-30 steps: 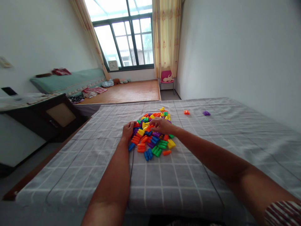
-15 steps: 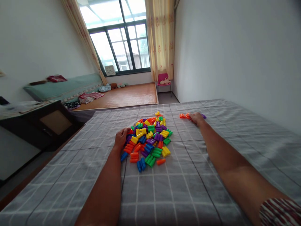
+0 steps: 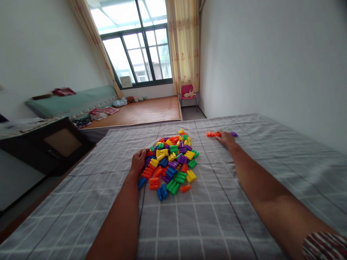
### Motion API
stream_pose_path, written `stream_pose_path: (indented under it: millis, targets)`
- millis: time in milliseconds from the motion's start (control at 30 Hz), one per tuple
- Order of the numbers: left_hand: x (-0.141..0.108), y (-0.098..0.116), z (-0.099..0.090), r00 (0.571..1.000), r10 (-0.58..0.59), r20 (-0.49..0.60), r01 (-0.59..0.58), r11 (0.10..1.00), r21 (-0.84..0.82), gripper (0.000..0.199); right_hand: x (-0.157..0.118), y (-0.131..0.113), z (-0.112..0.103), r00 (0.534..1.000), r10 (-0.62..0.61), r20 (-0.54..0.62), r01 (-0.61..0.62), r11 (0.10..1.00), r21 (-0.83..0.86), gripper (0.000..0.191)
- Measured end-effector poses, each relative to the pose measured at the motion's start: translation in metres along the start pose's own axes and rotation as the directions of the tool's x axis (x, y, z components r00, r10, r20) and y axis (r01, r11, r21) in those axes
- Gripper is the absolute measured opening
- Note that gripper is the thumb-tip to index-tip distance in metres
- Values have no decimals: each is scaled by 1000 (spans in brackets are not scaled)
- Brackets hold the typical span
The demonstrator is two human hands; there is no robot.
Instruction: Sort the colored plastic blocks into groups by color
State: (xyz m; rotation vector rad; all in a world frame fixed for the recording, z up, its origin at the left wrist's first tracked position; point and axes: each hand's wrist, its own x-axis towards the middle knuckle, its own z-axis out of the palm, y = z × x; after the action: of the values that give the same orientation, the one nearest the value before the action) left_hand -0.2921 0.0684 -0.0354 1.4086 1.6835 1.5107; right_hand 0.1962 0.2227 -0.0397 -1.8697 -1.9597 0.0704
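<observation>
A heap of plastic toy blocks [image 3: 173, 164] in orange, yellow, green, blue and purple lies on the checked grey cloth. Each block looks like short rounded tubes joined side by side. At the heap's left edge, my left hand [image 3: 138, 159] is closed, with an orange block [image 3: 149, 152] at its fingertips. Off to the right, my right hand [image 3: 225, 138] has its fingers closed on another orange block [image 3: 217, 134], which rests on the cloth. Beside that lies one more orange block [image 3: 209, 134]. Just past my right hand is a purple block [image 3: 234, 134].
The grey checked cloth [image 3: 217, 224] covers the surface under my arms. Beyond it stands a low bed with a brown mat [image 3: 149, 108], and a pink chair [image 3: 187, 90] near the curtain. A dark cabinet [image 3: 54, 144] is at the left, a white wall [image 3: 265, 65] at the right.
My right hand has shifted slightly left and down, uncovering more of the purple block. My left hand stays at the heap's edge. The view has tilted slightly.
</observation>
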Motion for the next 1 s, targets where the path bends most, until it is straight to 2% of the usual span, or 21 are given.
stream_pose_path:
  millis: [133,233,300,433,567,767,1000]
  targets:
    - [1,-2,-1,1000,18,1,-18,1000,12,57,2,-5,-3,989,101,-113,-88,990,110,44]
    - [2,-4,-1,1000,14,1,-14,1000,18,56,2,-21,-6,973,103,-206,-74,987,141,46]
    - [2,-3,-1,1000,12,-4,-12,1000,26,55,0,-34,-4,975,99,-200,-75,989,124,45]
    - [0,0,0,1000,15,-4,-15,1000,24,53,-4,-49,5,989,89,-116,-80,994,77,45]
    - [-1,2,1,1000,23,-5,-23,999,26,53,-7,-48,11,991,96,-98,-90,994,65,49]
    - [2,-3,1,1000,26,-6,-26,999,19,53,-5,-35,17,987,67,-147,-52,993,102,64]
    - [1,-1,2,1000,29,-10,-29,999,23,51,0,-26,20,989,-86,-123,102,987,128,48]
